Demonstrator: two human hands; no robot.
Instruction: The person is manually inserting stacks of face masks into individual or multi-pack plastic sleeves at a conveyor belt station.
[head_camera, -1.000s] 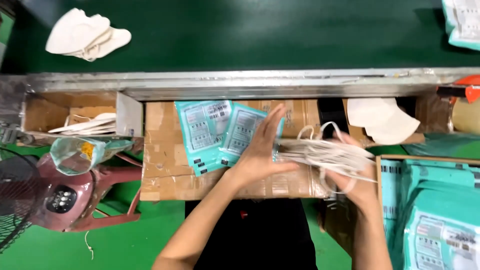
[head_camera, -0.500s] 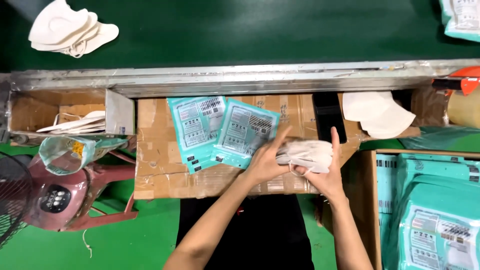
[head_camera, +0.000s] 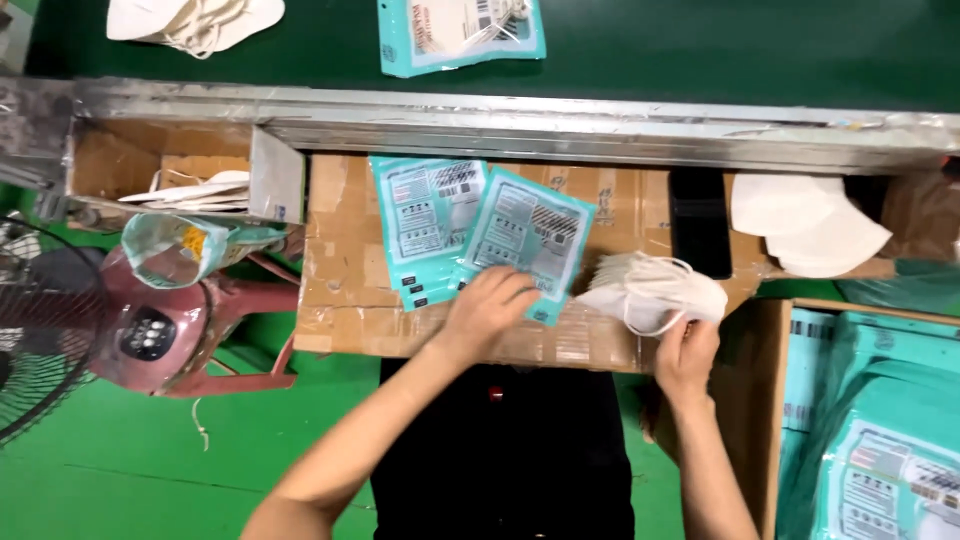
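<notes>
My left hand (head_camera: 488, 305) rests on the lower corner of a teal printed pouch (head_camera: 530, 238) that lies tilted on a cardboard work surface (head_camera: 340, 300). Beside it lies a second teal pouch (head_camera: 420, 215), partly under the first. My right hand (head_camera: 685, 352) grips a folded stack of white face masks (head_camera: 650, 290) with ear loops, held just above the cardboard's right part.
A green conveyor belt (head_camera: 700, 50) runs along the top, carrying white masks (head_camera: 195, 18) and a filled teal pouch (head_camera: 460, 35). More white masks (head_camera: 810, 225) lie at right. A box of teal pouches (head_camera: 880, 430) stands lower right. A fan (head_camera: 60, 330) and red stool stand left.
My hands have parted: the left moved onto the tilted teal pouch, the right drew the mask stack to the right. The masks on the belt have shifted along it.
</notes>
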